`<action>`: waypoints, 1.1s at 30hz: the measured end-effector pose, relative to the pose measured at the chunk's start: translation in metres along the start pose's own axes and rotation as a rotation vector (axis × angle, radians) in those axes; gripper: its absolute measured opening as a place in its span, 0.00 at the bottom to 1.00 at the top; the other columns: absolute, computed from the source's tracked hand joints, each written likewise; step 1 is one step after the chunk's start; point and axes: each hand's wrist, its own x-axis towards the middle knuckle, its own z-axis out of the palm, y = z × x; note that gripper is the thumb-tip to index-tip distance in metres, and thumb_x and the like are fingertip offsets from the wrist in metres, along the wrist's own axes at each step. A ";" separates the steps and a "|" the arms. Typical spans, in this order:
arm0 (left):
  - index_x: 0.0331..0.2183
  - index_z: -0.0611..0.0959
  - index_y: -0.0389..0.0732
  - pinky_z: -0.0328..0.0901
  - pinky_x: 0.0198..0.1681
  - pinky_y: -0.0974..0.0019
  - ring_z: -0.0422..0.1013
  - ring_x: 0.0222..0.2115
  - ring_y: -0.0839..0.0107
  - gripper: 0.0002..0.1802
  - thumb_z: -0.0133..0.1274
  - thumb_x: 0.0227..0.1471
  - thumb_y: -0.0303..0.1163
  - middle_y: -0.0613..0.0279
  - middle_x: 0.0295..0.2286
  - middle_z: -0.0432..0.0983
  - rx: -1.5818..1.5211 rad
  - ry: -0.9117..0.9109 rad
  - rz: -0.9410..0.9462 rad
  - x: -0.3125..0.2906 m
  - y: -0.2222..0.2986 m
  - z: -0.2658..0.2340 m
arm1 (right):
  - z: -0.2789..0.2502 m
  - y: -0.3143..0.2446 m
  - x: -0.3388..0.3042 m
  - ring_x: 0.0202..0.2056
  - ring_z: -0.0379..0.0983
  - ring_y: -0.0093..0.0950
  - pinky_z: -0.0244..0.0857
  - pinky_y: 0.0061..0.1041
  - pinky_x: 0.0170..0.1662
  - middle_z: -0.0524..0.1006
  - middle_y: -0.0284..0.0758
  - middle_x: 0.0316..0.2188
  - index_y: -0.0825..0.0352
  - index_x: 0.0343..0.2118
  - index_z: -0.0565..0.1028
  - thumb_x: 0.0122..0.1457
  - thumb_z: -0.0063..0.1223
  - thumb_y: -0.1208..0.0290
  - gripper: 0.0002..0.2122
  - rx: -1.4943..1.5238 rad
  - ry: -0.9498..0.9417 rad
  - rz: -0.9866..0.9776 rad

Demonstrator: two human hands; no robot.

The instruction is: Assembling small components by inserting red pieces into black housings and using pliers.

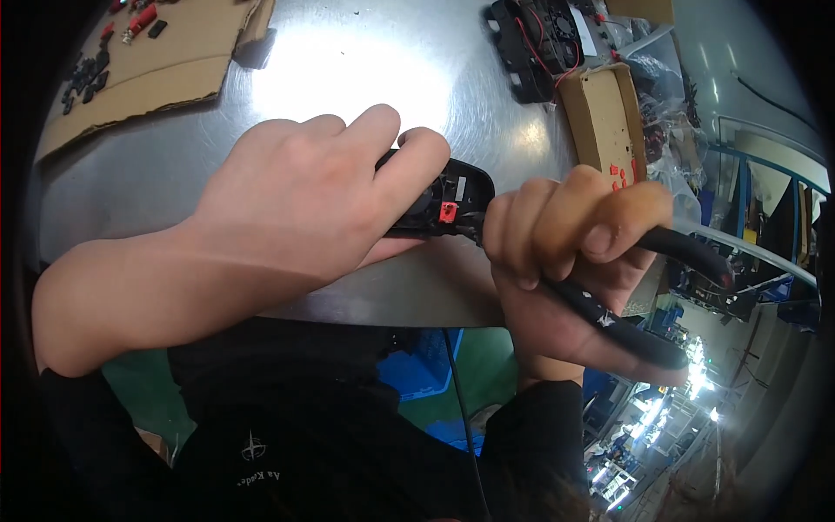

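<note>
My left hand [322,183] is closed over a black plastic housing [474,181], which lies partly hidden beneath its fingers. A small red part [448,211] sits in the housing near its right end. In my right hand [574,252] is a pair of pliers or cutters with black handles [613,326], the fingers wrapped round them. The tool's dark jaws [470,224] reach the housing's edge right beside the red part. Whether they grip anything there cannot be made out.
Flattened cardboard [148,78] with small black and red parts lies at the far left of the metal table [348,70]. An open cardboard box [600,122] with small red pieces stands at right. Behind it are black housings with red wires [535,48] and plastic bags [665,96].
</note>
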 end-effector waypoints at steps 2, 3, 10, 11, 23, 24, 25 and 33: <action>0.48 0.74 0.40 0.68 0.30 0.60 0.75 0.30 0.61 0.35 0.72 0.40 0.40 0.58 0.32 0.69 0.013 -0.004 -0.016 0.000 0.000 0.000 | -0.001 0.002 0.001 0.18 0.56 0.21 0.50 0.22 0.22 0.61 0.27 0.21 0.58 0.36 0.65 0.42 0.56 0.19 0.40 0.006 0.009 0.005; 0.48 0.74 0.40 0.68 0.30 0.60 0.75 0.30 0.61 0.35 0.72 0.40 0.40 0.58 0.32 0.69 0.014 -0.006 -0.020 0.000 -0.001 0.000 | -0.001 0.004 0.001 0.18 0.56 0.21 0.50 0.22 0.22 0.61 0.28 0.21 0.58 0.36 0.65 0.41 0.56 0.18 0.41 0.012 0.016 0.008; 0.47 0.74 0.40 0.68 0.27 0.61 0.76 0.27 0.62 0.33 0.71 0.42 0.42 0.59 0.31 0.69 -0.006 -0.021 -0.072 -0.001 0.005 0.000 | 0.004 0.005 0.002 0.20 0.58 0.22 0.51 0.24 0.24 0.62 0.28 0.24 0.61 0.37 0.66 0.41 0.55 0.18 0.43 -0.023 0.048 -0.019; 0.46 0.74 0.41 0.68 0.27 0.61 0.76 0.26 0.63 0.33 0.71 0.43 0.42 0.59 0.31 0.69 0.003 -0.026 -0.090 -0.002 0.006 0.001 | 0.007 0.006 0.002 0.21 0.58 0.22 0.51 0.24 0.24 0.62 0.29 0.25 0.61 0.38 0.66 0.42 0.55 0.18 0.43 -0.037 0.038 -0.028; 0.43 0.75 0.43 0.64 0.23 0.69 0.74 0.22 0.70 0.30 0.69 0.46 0.49 0.63 0.29 0.68 0.121 0.037 -0.042 -0.006 0.007 0.001 | 0.003 0.007 0.004 0.22 0.58 0.21 0.51 0.23 0.24 0.63 0.29 0.26 0.63 0.44 0.68 0.43 0.54 0.18 0.46 0.000 0.064 -0.007; 0.43 0.75 0.43 0.64 0.23 0.69 0.74 0.22 0.70 0.30 0.69 0.46 0.49 0.63 0.29 0.68 0.120 0.033 -0.044 -0.007 0.008 0.001 | 0.002 0.009 0.003 0.22 0.58 0.21 0.51 0.23 0.24 0.63 0.29 0.27 0.64 0.45 0.68 0.43 0.54 0.17 0.46 -0.021 0.033 -0.049; 0.44 0.75 0.43 0.64 0.23 0.69 0.74 0.22 0.71 0.30 0.69 0.47 0.49 0.64 0.29 0.68 0.129 0.042 -0.052 -0.008 0.009 0.001 | 0.002 0.010 0.003 0.23 0.57 0.21 0.51 0.23 0.24 0.63 0.30 0.27 0.64 0.45 0.68 0.43 0.54 0.17 0.47 -0.043 0.002 -0.091; 0.46 0.74 0.41 0.65 0.23 0.67 0.74 0.23 0.70 0.31 0.68 0.47 0.47 0.63 0.29 0.68 0.130 0.044 -0.044 -0.008 0.009 0.003 | 0.010 0.015 -0.003 0.23 0.57 0.22 0.50 0.24 0.25 0.63 0.31 0.28 0.64 0.42 0.66 0.42 0.55 0.17 0.46 -0.139 -0.019 -0.132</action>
